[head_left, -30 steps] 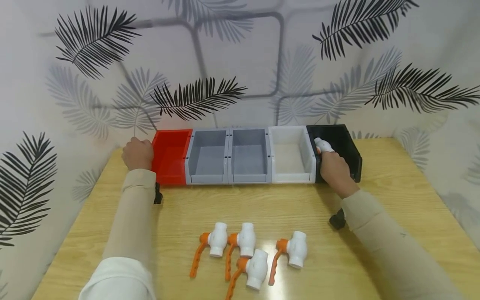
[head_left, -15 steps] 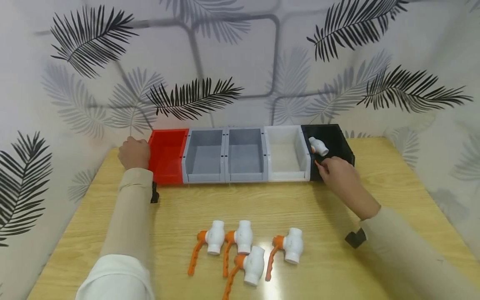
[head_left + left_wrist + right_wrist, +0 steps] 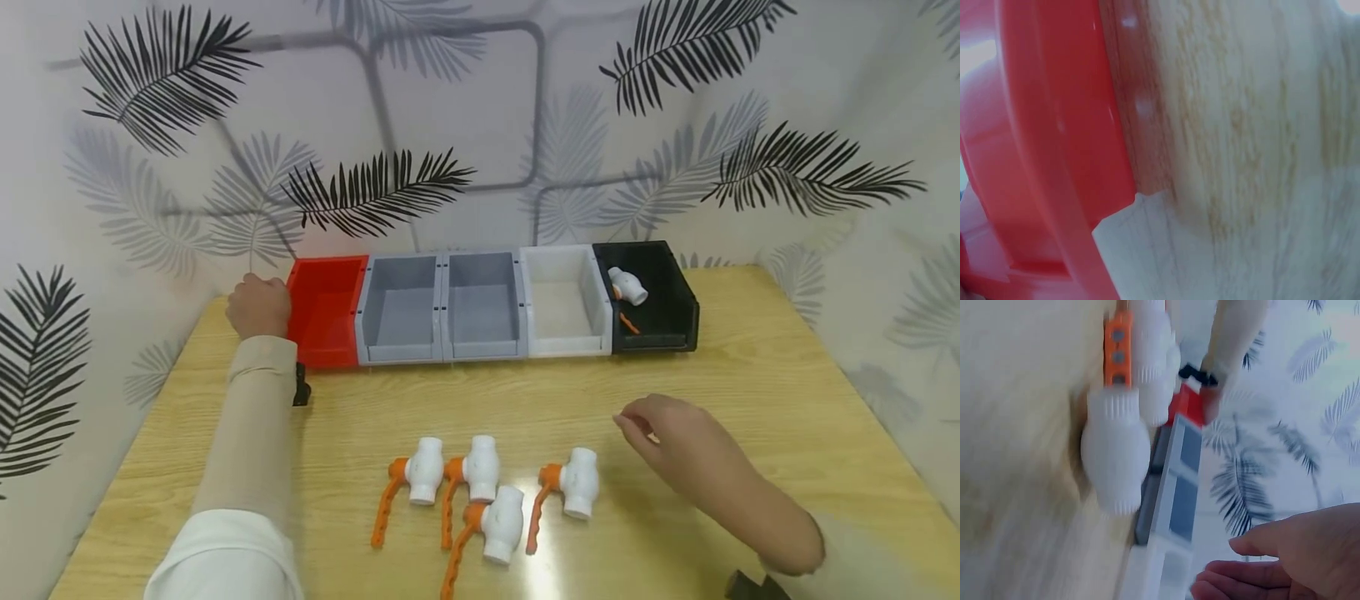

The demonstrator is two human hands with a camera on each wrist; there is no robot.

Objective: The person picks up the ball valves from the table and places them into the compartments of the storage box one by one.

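Observation:
My left hand (image 3: 258, 307) grips the outer left side of the red bin (image 3: 327, 312); its fingertips are hidden in the head view. The bin's red wall (image 3: 1066, 125) fills the left part of the left wrist view. In the head view my right hand (image 3: 678, 437) hovers over the table, its thumb and fingers bent loosely around nothing. Just left of it lies a white ball valve (image 3: 580, 483) with an orange lever, which also shows in the right wrist view. Inside the black bin (image 3: 667, 304) rests another ball valve (image 3: 628, 286), its lever partly hidden.
Two grey bins (image 3: 483, 304) and a white bin (image 3: 567, 308) stand between the red and black ones, all in a row by the patterned wall. Several more ball valves (image 3: 425, 471) lie on the wooden table (image 3: 360, 408), levers toward me.
My right hand has let go of the ball valve in the black bin and drawn back toward me over the table. My left hand stays at the red bin.

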